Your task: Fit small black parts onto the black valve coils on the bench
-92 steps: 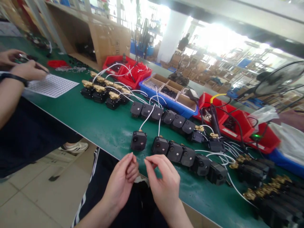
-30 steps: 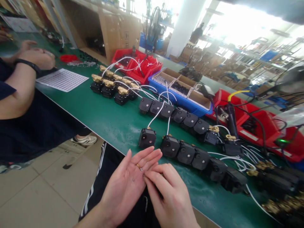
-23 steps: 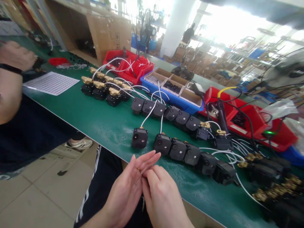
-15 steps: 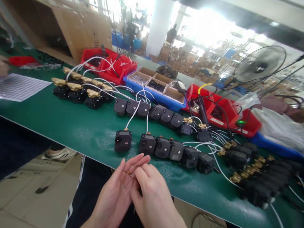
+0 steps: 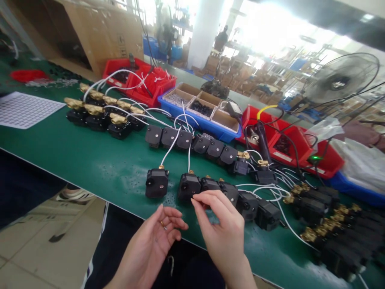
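My left hand (image 5: 159, 237) is palm up at the table's front edge, its fingers loosely curled and a ring on one of them. Nothing can be made out in its palm. My right hand (image 5: 222, 228) pinches thumb and forefinger together at the lower right corner of a black box-shaped unit (image 5: 189, 187) with a brass fitting and a white cable. Whatever lies between those fingertips is too small to name. Left of it stands another black unit (image 5: 157, 183), with a white cable rising from its brass fitting. My right hand partly hides the neighbouring black units (image 5: 230, 193).
Behind are more black units (image 5: 185, 139), a blue divided tray (image 5: 207, 120) of small parts, and red bins (image 5: 285, 148) with a black-handled tool (image 5: 263, 140). Black units with brass fittings (image 5: 118, 124) stand left; others crowd the right. A printed grid sheet (image 5: 30, 110) lies far left.
My right hand has left my left palm and moved right and up to the black unit, fingertips pinched. My left hand's fingers have curled. The co-worker's hand at far left has gone from view.
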{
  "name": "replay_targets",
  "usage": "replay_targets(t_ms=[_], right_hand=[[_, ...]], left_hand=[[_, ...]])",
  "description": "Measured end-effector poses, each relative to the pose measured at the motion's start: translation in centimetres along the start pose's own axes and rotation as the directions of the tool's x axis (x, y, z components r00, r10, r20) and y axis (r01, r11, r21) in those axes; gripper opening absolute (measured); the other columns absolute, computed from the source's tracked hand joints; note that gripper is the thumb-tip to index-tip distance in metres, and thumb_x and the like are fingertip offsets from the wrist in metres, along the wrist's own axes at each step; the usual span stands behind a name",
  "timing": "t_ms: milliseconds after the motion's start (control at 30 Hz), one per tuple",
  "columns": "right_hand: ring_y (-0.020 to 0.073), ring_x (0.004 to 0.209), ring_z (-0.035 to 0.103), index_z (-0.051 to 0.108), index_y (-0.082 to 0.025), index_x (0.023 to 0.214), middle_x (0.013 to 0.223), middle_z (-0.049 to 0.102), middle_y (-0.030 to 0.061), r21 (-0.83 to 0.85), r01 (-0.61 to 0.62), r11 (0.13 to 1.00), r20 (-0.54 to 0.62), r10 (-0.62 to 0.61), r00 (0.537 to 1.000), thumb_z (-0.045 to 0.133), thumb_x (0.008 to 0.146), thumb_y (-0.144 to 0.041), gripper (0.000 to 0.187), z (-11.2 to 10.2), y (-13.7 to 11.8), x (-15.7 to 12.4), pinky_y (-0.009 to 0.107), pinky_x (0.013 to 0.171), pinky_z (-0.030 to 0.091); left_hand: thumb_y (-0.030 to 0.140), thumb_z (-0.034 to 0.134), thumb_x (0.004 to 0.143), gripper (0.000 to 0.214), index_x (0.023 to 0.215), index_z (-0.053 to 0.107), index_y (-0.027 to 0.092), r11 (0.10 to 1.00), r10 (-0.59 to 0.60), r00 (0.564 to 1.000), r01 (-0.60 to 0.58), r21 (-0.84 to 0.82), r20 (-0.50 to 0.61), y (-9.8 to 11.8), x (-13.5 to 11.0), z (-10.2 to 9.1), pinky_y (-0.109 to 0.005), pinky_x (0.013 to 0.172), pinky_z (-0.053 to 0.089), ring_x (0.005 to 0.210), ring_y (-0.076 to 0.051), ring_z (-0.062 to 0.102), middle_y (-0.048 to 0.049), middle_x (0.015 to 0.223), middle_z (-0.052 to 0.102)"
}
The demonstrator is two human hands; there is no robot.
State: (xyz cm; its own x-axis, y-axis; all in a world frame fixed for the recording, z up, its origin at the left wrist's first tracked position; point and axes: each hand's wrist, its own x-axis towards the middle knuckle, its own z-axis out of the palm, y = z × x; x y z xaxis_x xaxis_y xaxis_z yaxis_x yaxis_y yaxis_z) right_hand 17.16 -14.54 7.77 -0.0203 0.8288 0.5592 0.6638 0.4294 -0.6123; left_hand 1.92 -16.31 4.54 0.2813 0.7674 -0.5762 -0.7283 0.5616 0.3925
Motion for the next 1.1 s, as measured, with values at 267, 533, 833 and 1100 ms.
replay_targets(t_ms=[267, 533, 833, 1100], right_hand=[[0.0115, 0.079, 0.057, 0.063, -0.016, 0.082, 0.082, 0.062, 0.0003, -0.030, -0.004, 1.000, 0.006, 0.004, 1.000, 0.065, 0.089, -0.006, 0.013, 2.4, 0.8, 0.9, 0.023, 0.074, 0.048], [0.0118, 0.076, 0.055, 0.062, -0.017, 0.079, 0.079, 0.060, -0.0018, -0.067, -0.048, 0.997, 0.086, 0.053, 0.995, 0.067, 0.087, -0.004, 0.016, 2.6, 0.9, 1.5, 0.024, 0.071, 0.044], [0.0112, 0.074, 0.055, 0.060, -0.018, 0.078, 0.079, 0.059, -0.0027, -0.076, -0.072, 0.994, 0.147, 0.083, 0.986, 0.069, 0.086, -0.004, 0.018, 2.2, 0.9, 1.9, 0.023, 0.069, 0.043], [0.0149, 0.077, 0.055, 0.059, -0.018, 0.079, 0.079, 0.057, -0.0004, -0.129, -0.080, 0.988, 0.147, 0.099, 0.984, 0.066, 0.090, -0.009, 0.016, 2.1, 1.1, 2.3, 0.027, 0.070, 0.044]], left_hand=[[0.043, 0.086, 0.070, 0.033, 0.078, 0.075, 0.014, 1.000, -0.016, 1.000, 0.015, 0.024, 0.020, 0.3, 1.3, 0.0, -0.025, 0.067, 0.054, 0.075, -0.018, 0.064, -0.0037, 0.077, 0.067], [0.042, 0.083, 0.075, 0.029, 0.078, 0.074, 0.014, 0.999, -0.049, 0.997, 0.048, 0.018, 0.059, 0.7, 1.3, -0.3, -0.025, 0.072, 0.054, 0.076, -0.017, 0.064, -0.0040, 0.078, 0.068], [0.044, 0.080, 0.077, 0.029, 0.078, 0.073, 0.015, 0.997, -0.075, 0.994, 0.073, 0.022, 0.079, 0.8, 1.6, -0.3, -0.025, 0.068, 0.053, 0.075, -0.017, 0.063, -0.0034, 0.076, 0.068], [0.043, 0.074, 0.084, 0.028, 0.081, 0.074, 0.015, 0.997, -0.076, 0.992, 0.074, 0.028, 0.105, 0.6, 1.4, -0.6, -0.025, 0.071, 0.054, 0.077, -0.017, 0.066, -0.0041, 0.078, 0.070]])
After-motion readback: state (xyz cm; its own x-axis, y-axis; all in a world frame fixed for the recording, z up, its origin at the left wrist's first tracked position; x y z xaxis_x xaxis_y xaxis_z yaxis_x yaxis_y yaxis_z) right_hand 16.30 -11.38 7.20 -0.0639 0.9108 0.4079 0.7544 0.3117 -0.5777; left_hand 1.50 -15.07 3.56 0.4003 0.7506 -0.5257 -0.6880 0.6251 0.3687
